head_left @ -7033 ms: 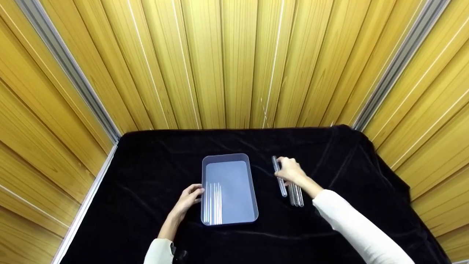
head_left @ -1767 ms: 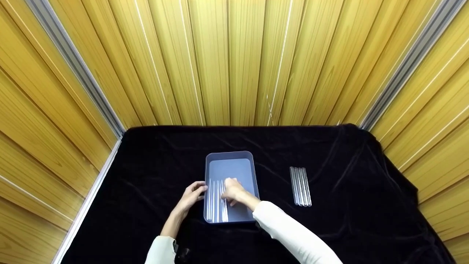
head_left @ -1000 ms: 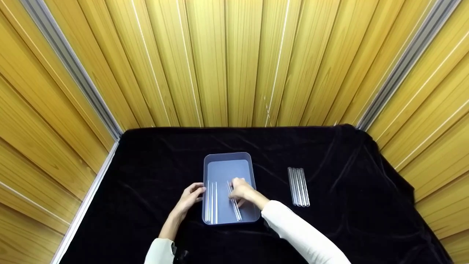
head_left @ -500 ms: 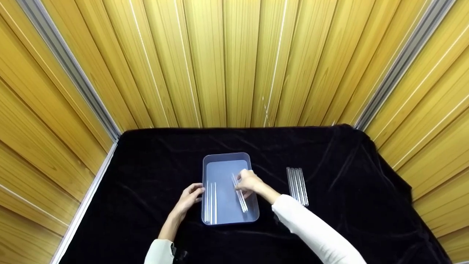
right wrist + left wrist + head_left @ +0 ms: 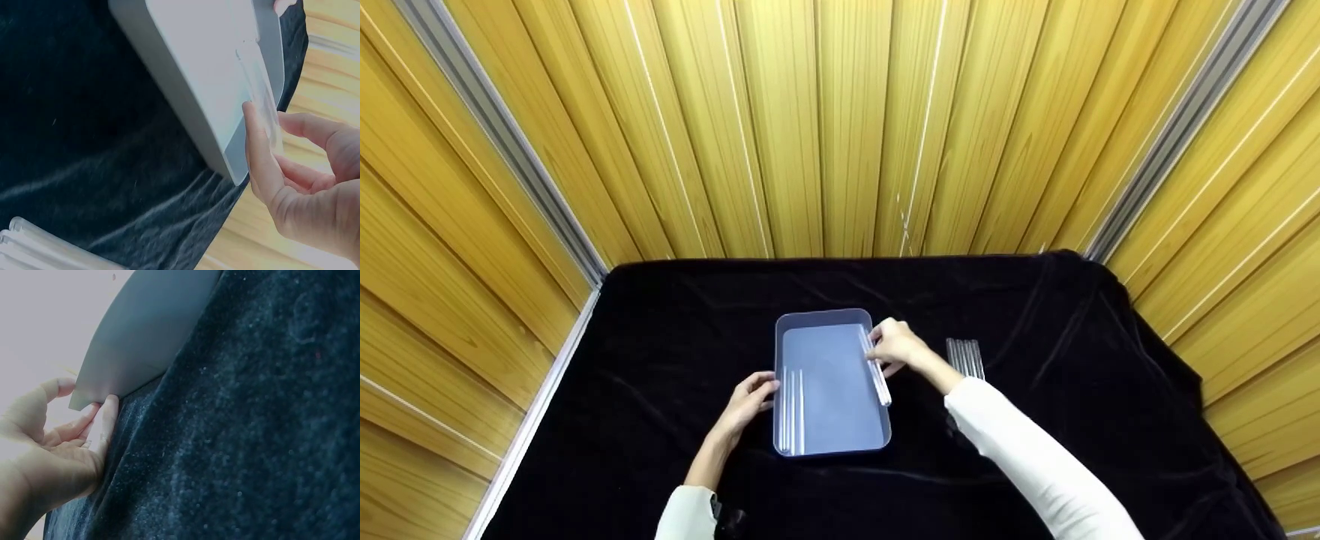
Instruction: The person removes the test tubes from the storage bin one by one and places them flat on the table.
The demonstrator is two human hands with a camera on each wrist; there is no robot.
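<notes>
A shallow translucent blue-grey plastic tray [image 5: 836, 409] lies on the black cloth. My left hand [image 5: 746, 403] pinches its left wall, thumb at the rim and fingers outside; the left wrist view shows the same grip on the tray wall [image 5: 140, 332]. Clear tubes [image 5: 881, 386] are pinched between the thumb and fingers of my right hand [image 5: 898, 345], tilted over the tray's right wall. In the right wrist view these tubes [image 5: 260, 84] overlap the tray's interior. A few more clear tubes [image 5: 792, 412] lie side by side along the left inside of the tray.
Right of the tray, a row of several clear tubes [image 5: 964, 356] lies on the black cloth [image 5: 1035, 435], partly hidden by my right forearm. Yellow wood-patterned walls [image 5: 840, 135] with grey metal corner posts [image 5: 510, 142] enclose the table at the back and sides.
Seven seconds ago my right hand held tubes beside the row; later it was inside the tray. It has since lifted tubes up and rightward to the right wall. The left hand stays put.
</notes>
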